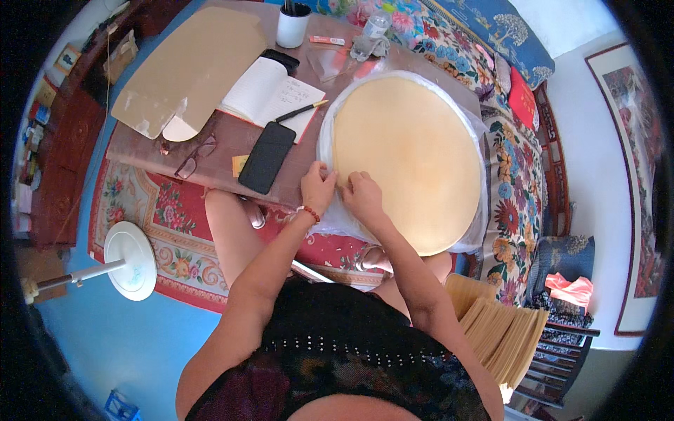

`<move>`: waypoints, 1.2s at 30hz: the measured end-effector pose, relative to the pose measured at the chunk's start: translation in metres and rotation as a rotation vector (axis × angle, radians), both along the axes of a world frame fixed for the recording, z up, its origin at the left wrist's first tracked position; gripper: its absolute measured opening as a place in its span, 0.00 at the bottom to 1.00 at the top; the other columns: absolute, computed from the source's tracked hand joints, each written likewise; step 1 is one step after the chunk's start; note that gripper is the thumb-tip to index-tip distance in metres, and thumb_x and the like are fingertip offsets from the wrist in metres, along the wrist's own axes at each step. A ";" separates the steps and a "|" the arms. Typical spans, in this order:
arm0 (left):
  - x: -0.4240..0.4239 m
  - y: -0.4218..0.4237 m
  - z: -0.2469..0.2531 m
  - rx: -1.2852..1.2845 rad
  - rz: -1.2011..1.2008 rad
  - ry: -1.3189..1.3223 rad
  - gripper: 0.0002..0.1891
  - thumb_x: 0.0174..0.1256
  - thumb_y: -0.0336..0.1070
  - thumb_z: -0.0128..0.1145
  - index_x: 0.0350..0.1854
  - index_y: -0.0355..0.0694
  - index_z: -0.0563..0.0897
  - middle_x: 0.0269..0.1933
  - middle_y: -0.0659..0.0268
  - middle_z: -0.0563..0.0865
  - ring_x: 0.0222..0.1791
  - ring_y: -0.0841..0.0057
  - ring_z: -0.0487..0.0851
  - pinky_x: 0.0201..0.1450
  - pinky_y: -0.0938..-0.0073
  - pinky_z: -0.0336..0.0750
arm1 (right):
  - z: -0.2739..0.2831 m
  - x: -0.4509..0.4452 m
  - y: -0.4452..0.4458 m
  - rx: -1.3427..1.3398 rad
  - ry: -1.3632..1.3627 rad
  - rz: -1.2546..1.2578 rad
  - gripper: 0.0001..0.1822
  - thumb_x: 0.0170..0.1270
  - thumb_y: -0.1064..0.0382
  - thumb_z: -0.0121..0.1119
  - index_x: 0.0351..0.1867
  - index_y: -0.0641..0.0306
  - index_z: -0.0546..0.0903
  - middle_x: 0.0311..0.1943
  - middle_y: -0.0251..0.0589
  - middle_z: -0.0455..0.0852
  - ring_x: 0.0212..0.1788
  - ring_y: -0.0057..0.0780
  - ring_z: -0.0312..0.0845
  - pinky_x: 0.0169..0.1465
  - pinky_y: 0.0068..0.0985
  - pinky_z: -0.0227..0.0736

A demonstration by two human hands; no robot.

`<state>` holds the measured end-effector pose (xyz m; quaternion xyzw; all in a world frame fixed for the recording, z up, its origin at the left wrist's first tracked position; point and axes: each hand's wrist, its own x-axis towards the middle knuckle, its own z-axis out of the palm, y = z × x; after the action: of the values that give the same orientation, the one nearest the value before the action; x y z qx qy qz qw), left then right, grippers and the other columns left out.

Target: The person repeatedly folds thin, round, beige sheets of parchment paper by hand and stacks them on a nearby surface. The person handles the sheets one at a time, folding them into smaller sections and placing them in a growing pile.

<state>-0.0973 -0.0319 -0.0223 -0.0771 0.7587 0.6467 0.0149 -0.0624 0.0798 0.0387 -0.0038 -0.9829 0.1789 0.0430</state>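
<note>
A large, pale yellow round sheet [410, 158] lies on white translucent plastic film [327, 126] at the table's right part, its near edge reaching past the table. My left hand [318, 187], with a red bead bracelet at the wrist, is at the sheet's left rim, fingertips bent at the film. My right hand [362, 196] rests on the lower left part of the sheet, fingers curled near its rim. The two hands are close together but apart. Whether either one pinches the film or the sheet's edge is hard to tell.
On the brown table [221, 168] are a black phone [267, 157], an open notebook [258, 92] with a pen [301, 111], glasses [196, 156], a white cup [293, 26] and a large tan board [195, 63]. A stack of thin, pale strips or sheets [500, 337] stands at my right.
</note>
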 end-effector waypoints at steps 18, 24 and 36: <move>-0.037 -0.004 -0.019 0.014 0.027 0.038 0.04 0.57 0.28 0.56 0.29 0.34 0.76 0.20 0.63 0.81 0.13 0.79 0.77 0.14 0.75 0.70 | 0.006 -0.093 -0.022 0.038 -0.021 -0.180 0.10 0.49 0.59 0.57 0.23 0.66 0.78 0.24 0.51 0.81 0.30 0.47 0.78 0.34 0.38 0.72; -0.036 -0.008 -0.002 0.168 0.015 -0.069 0.03 0.58 0.28 0.56 0.29 0.34 0.75 0.19 0.65 0.79 0.12 0.80 0.76 0.12 0.76 0.69 | 0.015 -0.098 -0.022 0.033 -0.147 -0.155 0.11 0.51 0.59 0.54 0.24 0.67 0.78 0.28 0.53 0.80 0.32 0.50 0.77 0.37 0.41 0.71; -0.032 -0.013 0.012 0.274 0.001 -0.134 0.03 0.57 0.28 0.54 0.29 0.34 0.75 0.19 0.62 0.80 0.13 0.79 0.77 0.13 0.75 0.70 | -0.011 -0.105 0.015 -0.298 -0.097 -0.129 0.09 0.48 0.64 0.55 0.23 0.69 0.80 0.20 0.50 0.81 0.22 0.42 0.77 0.29 0.35 0.70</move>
<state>-0.1292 -0.0444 -0.0103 -0.1176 0.6606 0.7375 0.0757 -0.1677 0.0951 0.0281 -0.0817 -0.9441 0.3194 0.0057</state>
